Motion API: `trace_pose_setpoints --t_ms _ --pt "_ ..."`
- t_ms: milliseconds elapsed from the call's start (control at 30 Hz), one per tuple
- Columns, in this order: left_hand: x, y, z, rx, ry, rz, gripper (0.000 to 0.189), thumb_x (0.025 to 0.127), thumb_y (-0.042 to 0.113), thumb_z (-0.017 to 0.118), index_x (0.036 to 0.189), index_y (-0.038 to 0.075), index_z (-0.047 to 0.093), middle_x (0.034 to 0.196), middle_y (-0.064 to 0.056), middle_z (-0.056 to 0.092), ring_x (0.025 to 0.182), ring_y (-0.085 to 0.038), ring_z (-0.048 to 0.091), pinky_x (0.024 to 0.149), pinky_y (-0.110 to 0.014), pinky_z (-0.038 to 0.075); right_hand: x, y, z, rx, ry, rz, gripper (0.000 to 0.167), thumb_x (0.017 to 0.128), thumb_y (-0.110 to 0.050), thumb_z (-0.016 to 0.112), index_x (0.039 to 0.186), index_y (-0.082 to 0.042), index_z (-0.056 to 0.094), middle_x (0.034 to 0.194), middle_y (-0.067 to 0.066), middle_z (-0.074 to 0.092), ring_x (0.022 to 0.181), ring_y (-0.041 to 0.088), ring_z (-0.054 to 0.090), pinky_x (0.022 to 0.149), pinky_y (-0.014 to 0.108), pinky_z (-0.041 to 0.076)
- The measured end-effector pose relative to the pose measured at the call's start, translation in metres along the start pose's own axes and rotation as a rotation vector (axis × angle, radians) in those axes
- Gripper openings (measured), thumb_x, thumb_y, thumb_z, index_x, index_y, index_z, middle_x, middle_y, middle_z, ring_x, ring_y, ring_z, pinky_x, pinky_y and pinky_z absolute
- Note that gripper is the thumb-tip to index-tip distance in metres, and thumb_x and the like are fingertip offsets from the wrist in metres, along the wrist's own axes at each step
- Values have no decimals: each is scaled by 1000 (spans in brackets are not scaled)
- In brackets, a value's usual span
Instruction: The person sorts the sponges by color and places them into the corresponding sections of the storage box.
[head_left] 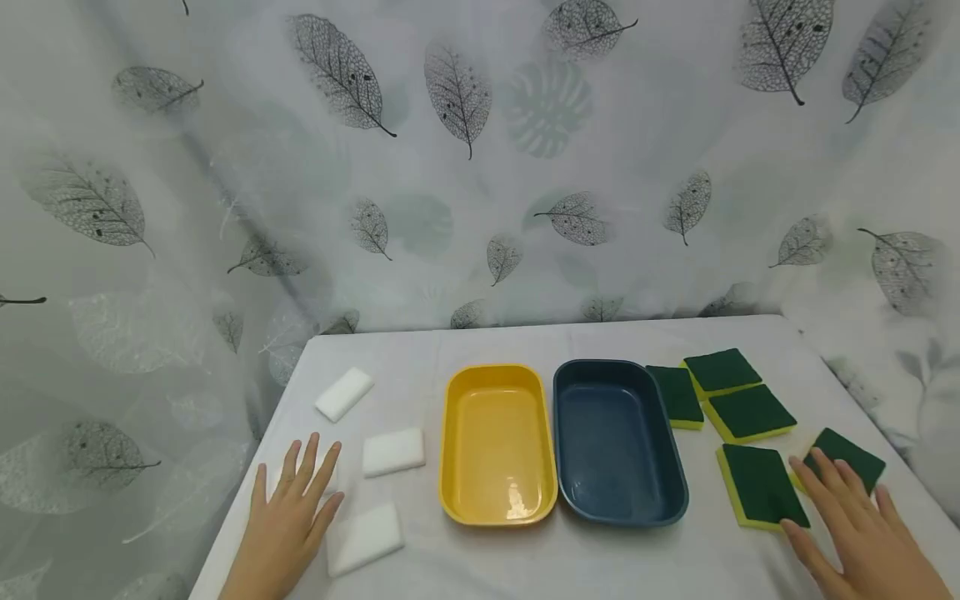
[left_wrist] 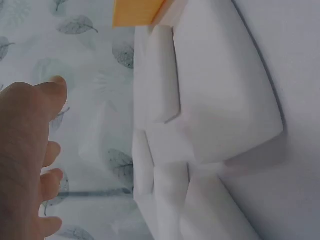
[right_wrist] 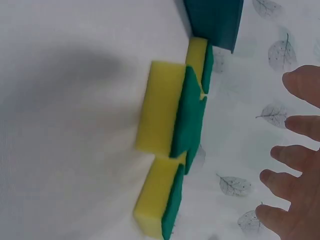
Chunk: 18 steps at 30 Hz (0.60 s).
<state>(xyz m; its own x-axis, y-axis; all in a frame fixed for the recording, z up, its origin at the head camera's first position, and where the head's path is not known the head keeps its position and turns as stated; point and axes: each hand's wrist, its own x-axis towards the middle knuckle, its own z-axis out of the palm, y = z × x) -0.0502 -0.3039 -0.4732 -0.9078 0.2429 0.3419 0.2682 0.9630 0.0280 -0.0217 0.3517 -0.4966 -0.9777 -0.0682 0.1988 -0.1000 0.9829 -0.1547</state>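
Observation:
My left hand (head_left: 288,517), fingers spread and straight, hovers over the left side of the table by several white sponges (head_left: 393,452). One of these is partly hidden under the fingers. On the right, my right hand (head_left: 862,525) is spread above the green-and-yellow scouring sponges (head_left: 761,486), partly covering the nearest right one. Both wrist views show the hands apart from the sponges, holding nothing. A yellow tray (head_left: 498,446) and a dark blue tray (head_left: 621,442) stand side by side in the middle, with bare bottoms.
A white cloth covers the table (head_left: 480,567). Behind it and to the left hangs a leaf-patterned curtain (head_left: 480,183). One scouring sponge (head_left: 677,397) lies against the blue tray's right edge. A white sponge (head_left: 344,394) lies at the far left.

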Motion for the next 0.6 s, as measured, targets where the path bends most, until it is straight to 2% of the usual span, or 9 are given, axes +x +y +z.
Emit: trace_pose_setpoints --t_ms 100,200,367,467,600 --pt "7 3 -1 -25 -5 0 68 103 35 62 164 23 34 166 -19 40 151 -45 39 121 -74 21 3 -5 10 28 14 0 90 100 -34 68 167 -5 14 169 34 12 158 52 -3 123 65 -22" --pt "9 11 3 -47 4 6 69 100 31 67 162 20 38 163 -19 44 145 -45 46 117 -73 27 3 -6 15 40 21 13 88 99 -32 69 165 -3 19 167 35 20 157 55 5 124 66 -18" --pt "12 23 15 -95 41 5 71 97 23 72 160 17 42 158 -17 52 140 -42 55 110 -69 36 0 -9 20 101 85 35 77 99 -26 69 160 1 31 163 36 29 149 61 25 125 73 -5" --pt "15 33 24 -142 67 -3 71 95 19 73 160 15 43 155 -17 55 137 -41 58 107 -68 43 5 -13 21 173 53 90 67 103 -27 64 154 6 37 160 40 30 135 67 35 121 79 4" --pt "22 52 35 -247 83 -34 67 95 16 75 157 12 48 153 -14 58 135 -37 61 105 -62 51 10 -18 25 239 -16 205 58 108 -31 55 147 10 43 159 42 27 125 68 41 105 83 29"
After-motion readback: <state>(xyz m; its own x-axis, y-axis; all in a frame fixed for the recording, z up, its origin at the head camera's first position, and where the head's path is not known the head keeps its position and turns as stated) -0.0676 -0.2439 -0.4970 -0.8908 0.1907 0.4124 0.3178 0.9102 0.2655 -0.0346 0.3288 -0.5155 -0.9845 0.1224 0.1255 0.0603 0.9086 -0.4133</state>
